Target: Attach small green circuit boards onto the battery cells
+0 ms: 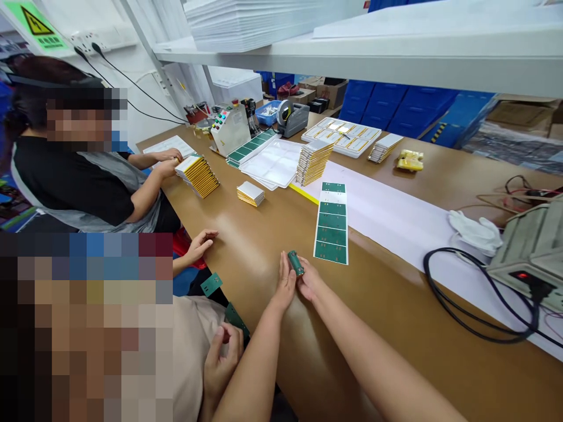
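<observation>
We have both hands out over the brown tabletop (264, 234), meeting around a small stack of green pieces (296, 262). Our left hand (285, 285) stands edge-on with fingers straight and pressed flat against the stack's left side; our right hand (310, 280) closes on it from the right, fingers curled around its lower end. The stack stands tilted between the two hands, its top clear of the fingers, and seems to rest just above or on the tabletop, though we cannot tell which from this angle.

Just beyond our hands, a column of green panels (331, 224) lies flat in a row running away from us, partly on a long white sheet (396, 217). Farther along stand a leaning row of thin yellow-edged plates (313, 161), white trays (275, 164) and a tape dispenser (292, 117). To our right a black cable (479, 328) loops in front of a grey device (528, 252) with a red light, and white gloves (475, 231) lie beside it.

To our left, a co-worker's hand (200, 243) rests open on the tabletop's edge, and another hand (222, 357) lower down holds a green piece (235, 319) near the lap. Another green piece (212, 283) shows just off the edge. Farther back, a person in a black shirt (70, 176) has both hands on a fanned stack of yellow-edged plates (197, 174), with a smaller pile (250, 193) lying near it.
</observation>
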A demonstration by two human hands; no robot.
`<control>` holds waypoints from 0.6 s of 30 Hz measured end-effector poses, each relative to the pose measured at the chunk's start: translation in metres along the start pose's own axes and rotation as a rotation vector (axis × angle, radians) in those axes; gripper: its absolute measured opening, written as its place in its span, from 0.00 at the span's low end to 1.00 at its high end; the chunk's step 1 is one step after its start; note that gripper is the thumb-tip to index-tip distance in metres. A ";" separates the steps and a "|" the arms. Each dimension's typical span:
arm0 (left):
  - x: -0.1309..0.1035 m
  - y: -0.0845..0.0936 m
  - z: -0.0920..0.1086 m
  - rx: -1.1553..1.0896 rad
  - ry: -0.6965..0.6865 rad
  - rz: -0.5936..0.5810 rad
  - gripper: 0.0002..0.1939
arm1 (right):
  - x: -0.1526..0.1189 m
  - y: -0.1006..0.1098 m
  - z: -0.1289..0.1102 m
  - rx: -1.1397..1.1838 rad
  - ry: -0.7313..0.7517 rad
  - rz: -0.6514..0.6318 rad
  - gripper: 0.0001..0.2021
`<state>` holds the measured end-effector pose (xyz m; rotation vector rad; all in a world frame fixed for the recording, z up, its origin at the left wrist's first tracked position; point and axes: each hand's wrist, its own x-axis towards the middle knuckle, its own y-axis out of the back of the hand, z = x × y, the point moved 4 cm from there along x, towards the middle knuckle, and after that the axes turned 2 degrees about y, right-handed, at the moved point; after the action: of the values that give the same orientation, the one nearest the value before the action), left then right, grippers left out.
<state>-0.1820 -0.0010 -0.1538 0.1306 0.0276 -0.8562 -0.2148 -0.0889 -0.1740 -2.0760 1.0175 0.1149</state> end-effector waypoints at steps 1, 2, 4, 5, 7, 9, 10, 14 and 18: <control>0.009 -0.003 -0.003 0.055 -0.036 -0.031 0.28 | 0.002 0.002 0.000 -0.010 -0.007 0.005 0.14; 0.014 -0.004 -0.006 0.119 -0.076 -0.062 0.32 | 0.004 0.002 0.000 -0.023 -0.017 0.009 0.14; 0.017 -0.004 -0.013 0.251 -0.159 -0.095 0.38 | 0.006 0.003 0.000 -0.059 -0.039 0.016 0.14; 0.018 -0.002 -0.015 0.301 -0.195 -0.080 0.39 | 0.006 0.004 0.000 -0.079 -0.049 0.021 0.14; 0.019 0.006 -0.015 0.349 -0.243 0.044 0.39 | 0.004 0.010 0.001 -0.114 -0.062 0.042 0.17; 0.022 0.016 -0.011 0.365 -0.245 0.229 0.39 | -0.004 0.024 0.005 -0.161 -0.061 0.077 0.20; 0.024 0.021 -0.009 0.357 -0.225 0.321 0.38 | -0.010 0.034 0.008 -0.192 -0.055 0.094 0.20; 0.034 0.036 0.003 0.131 -0.078 0.399 0.32 | -0.040 0.076 0.031 -0.292 -0.019 0.076 0.20; 0.050 0.068 0.035 -0.006 -0.057 0.289 0.24 | -0.062 0.098 0.047 -0.363 0.018 -0.050 0.23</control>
<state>-0.0988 0.0009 -0.1156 0.1013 -0.0412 -0.5706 -0.3133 -0.0525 -0.2419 -2.4314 1.0131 0.2727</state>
